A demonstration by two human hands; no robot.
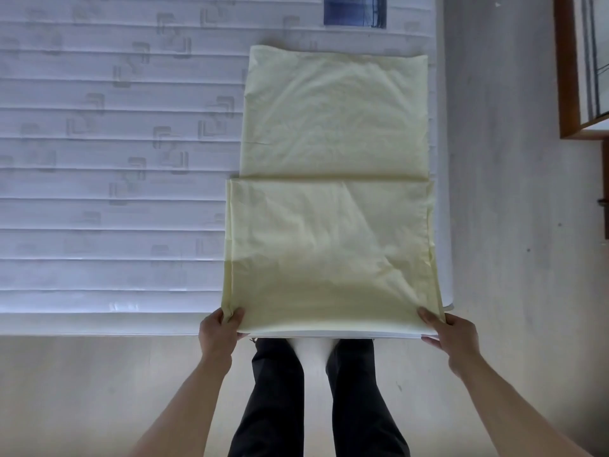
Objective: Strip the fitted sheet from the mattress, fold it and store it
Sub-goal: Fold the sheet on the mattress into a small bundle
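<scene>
I see a pale yellow sheet (333, 206), plain with no print, on a white mattress (108, 153) quilted in horizontal bands and stamped with grey nested-square motifs. A label (354, 10) at the mattress's far end is dark blue with lighter blue patches. The floor (501, 179) is pale grey-beige wood grain, my trousers (280, 397) are black, and a frame (565, 80) at right is reddish brown

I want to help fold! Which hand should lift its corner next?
Neither alone, probably both: the left hand and right hand each pinch a near corner of the pale yellow folded fitted sheet, equally placed.
</scene>
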